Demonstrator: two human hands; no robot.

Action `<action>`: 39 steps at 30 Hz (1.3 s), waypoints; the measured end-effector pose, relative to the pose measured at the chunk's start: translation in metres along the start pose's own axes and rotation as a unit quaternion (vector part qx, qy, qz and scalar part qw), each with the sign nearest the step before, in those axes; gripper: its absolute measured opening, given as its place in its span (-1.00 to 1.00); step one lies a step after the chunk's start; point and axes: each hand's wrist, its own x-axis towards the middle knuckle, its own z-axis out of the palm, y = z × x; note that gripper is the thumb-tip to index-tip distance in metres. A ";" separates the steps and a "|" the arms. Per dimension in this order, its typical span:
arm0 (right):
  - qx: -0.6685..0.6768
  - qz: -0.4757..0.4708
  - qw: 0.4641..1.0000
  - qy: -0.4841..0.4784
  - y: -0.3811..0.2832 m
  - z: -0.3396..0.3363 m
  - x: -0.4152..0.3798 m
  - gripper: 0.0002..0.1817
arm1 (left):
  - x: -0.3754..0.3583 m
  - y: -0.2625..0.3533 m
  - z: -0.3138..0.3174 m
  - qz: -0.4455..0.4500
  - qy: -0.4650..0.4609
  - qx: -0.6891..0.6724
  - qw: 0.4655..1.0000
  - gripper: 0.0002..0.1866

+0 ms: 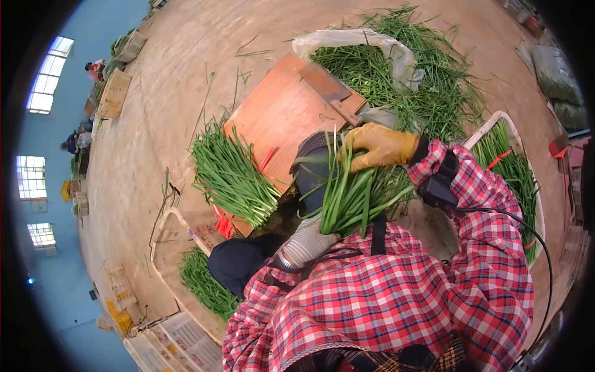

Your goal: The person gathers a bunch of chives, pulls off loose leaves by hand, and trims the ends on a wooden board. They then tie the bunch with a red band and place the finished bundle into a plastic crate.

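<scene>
My left hand (310,240), in a pale striped glove, is wrapped round the lower end of a bunch of long green stalks (354,201) over my lap. My right hand (381,147), in a yellow rubber glove, has its fingers closed at the upper part of the same bunch. A larger pile of green stalks (238,173) lies on the lower left of a wooden board (279,102), its pale ends towards me. On the board's far right edge rests a wide blade (325,82) with a wooden handle.
Loose green leaves (434,74) heap on the floor beyond the board, around a clear plastic bag (403,56). A crate (180,273) of greens stands at left, another crate (539,211) with red-tied bundles at right. Red ties (224,224) hang by the board. People (77,139) are far left.
</scene>
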 end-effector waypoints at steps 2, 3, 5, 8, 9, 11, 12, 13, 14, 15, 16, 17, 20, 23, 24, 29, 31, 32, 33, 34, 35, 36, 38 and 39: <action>-0.005 -0.046 0.992 0.114 0.011 0.012 -0.009 -0.59 | -0.003 -0.005 -0.001 -0.096 -0.027 -0.184 0.978 -0.48; 0.068 -0.015 0.992 0.110 0.007 0.009 -0.018 -0.70 | -0.003 -0.007 0.001 -0.141 -0.040 -0.276 0.950 -0.49; -0.067 0.009 0.983 0.170 0.007 0.014 -0.025 -0.72 | -0.003 -0.014 0.004 -0.146 -0.048 -0.358 0.921 -0.50; -0.264 0.011 0.931 0.252 0.009 0.015 -0.033 -0.77 | 0.000 -0.008 0.007 -0.150 -0.051 -0.383 0.910 -0.52; -0.262 -0.005 0.926 0.273 0.013 0.016 -0.031 -0.77 | 0.001 -0.008 0.005 -0.152 -0.055 -0.366 0.916 -0.52; -0.327 -0.076 0.879 0.339 0.021 0.008 -0.029 -0.81 | -0.002 -0.004 0.004 -0.156 -0.055 -0.362 0.917 -0.52; -0.367 0.023 0.877 0.310 0.022 -0.007 -0.033 -0.83 | -0.004 -0.006 0.006 -0.145 -0.039 -0.334 0.931 -0.52; -0.404 0.122 0.864 0.276 0.028 -0.024 -0.042 -0.84 | -0.007 -0.010 0.010 -0.133 -0.024 -0.306 0.942 -0.52; -0.478 0.155 0.812 0.296 0.046 -0.042 -0.055 -0.84 | -0.009 -0.012 0.012 -0.121 -0.008 -0.277 0.953 -0.52; -0.447 0.134 0.799 0.379 0.067 -0.056 -0.071 -0.83 | -0.010 -0.008 0.009 -0.144 -0.014 -0.255 0.956 -0.52; -0.476 0.204 0.767 0.380 0.068 -0.074 -0.086 -0.80 | -0.011 0.001 0.006 -0.166 -0.021 -0.234 0.958 -0.52; -0.355 0.389 0.776 0.346 0.090 -0.096 -0.101 -0.67 | -0.008 0.007 0.005 -0.187 -0.027 -0.212 0.959 -0.51; -0.366 0.416 0.766 0.325 0.101 -0.100 -0.124 -0.39 | -0.008 0.001 0.011 -0.074 0.026 -0.145 0.986 -0.51; 0.006 0.178 0.967 0.185 0.041 -0.084 -0.099 -0.23 | -0.005 0.006 0.005 -0.092 -0.006 -0.122 0.988 -0.49; -0.003 0.141 0.982 0.129 0.008 -0.077 -0.088 -0.29 | -0.004 0.008 0.004 -0.088 -0.007 -0.120 0.989 -0.48; -0.040 -0.043 0.982 0.178 -0.022 -0.008 -0.054 -0.70 | -0.006 0.003 0.011 -0.094 0.019 -0.113 0.989 -0.46; 0.065 -0.014 0.972 0.226 -0.022 0.007 -0.057 -0.76 | -0.004 0.008 0.010 -0.102 0.020 -0.107 0.989 -0.44; 0.128 0.009 0.963 0.236 -0.022 0.012 -0.059 -0.77 | -0.003 0.006 0.008 -0.106 0.020 -0.106 0.988 -0.44; 0.192 0.035 0.950 0.244 -0.020 0.016 -0.062 -0.77 | -0.004 0.005 0.007 -0.111 0.017 -0.108 0.988 -0.43; 0.189 0.048 0.936 0.293 -0.013 0.019 -0.065 -0.76 | -0.004 0.001 0.010 -0.102 0.018 -0.133 0.986 -0.43; 0.185 0.062 0.919 0.342 -0.001 0.021 -0.069 -0.75 | -0.005 -0.004 0.015 -0.093 0.017 -0.158 0.983 -0.43; 0.180 0.073 0.900 0.391 0.008 0.020 -0.071 -0.73 | -0.005 -0.008 0.017 -0.082 0.017 -0.180 0.980 -0.44; -0.085 0.211 0.862 0.452 0.022 -0.008 -0.085 -0.66 | -0.005 0.001 0.012 -0.086 0.001 -0.174 0.981 -0.48; -0.108 0.290 0.878 0.366 0.036 -0.023 -0.090 -0.68 | -0.005 0.004 0.009 -0.093 -0.010 -0.161 0.983 -0.49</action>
